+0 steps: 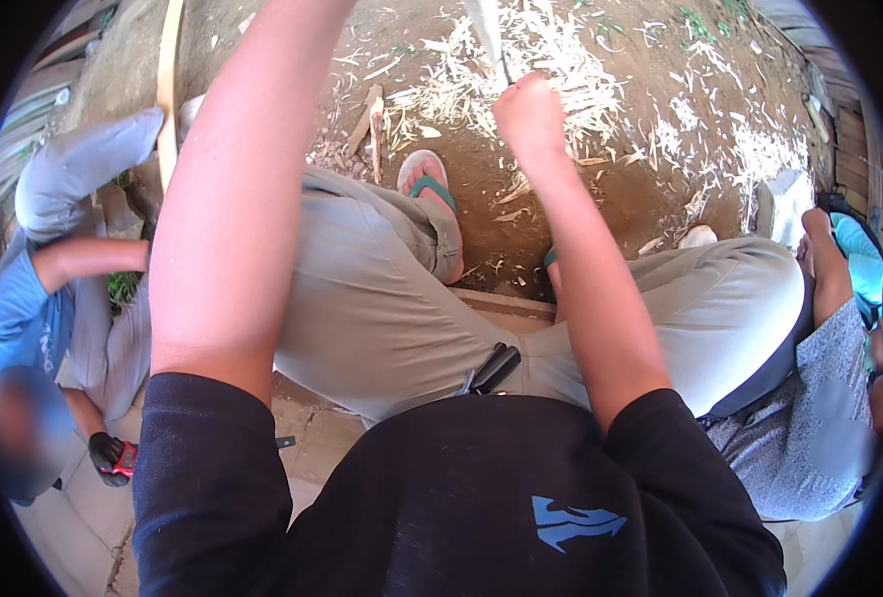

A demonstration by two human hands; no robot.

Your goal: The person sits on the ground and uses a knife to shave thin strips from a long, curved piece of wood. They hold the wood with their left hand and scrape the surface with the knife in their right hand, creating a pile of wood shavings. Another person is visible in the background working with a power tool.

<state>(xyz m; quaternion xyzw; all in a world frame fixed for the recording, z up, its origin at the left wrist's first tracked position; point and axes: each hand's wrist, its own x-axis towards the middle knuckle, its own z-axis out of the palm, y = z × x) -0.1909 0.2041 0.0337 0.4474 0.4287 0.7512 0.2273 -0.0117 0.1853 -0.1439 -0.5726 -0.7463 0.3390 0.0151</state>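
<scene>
Pale strip [485, 25] at upper centre runs to the clenched right hand [531, 114]; left hand out of view, grip unknowable. A slip could swing it toward the sandalled foot [427, 177].

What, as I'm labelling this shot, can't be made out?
Head view throughout:
Left hand: past the top edge, beyond the left forearm.
Long pale piece: cut by the top edge; glare hides whether it's wood or blade.
Its near end: hidden inside the closed right hand.
Red object in a co-worker's gloved hand: partly behind the black left sleeve, so kind unclear.
Right flip-flop: mostly behind the right forearm.
</scene>
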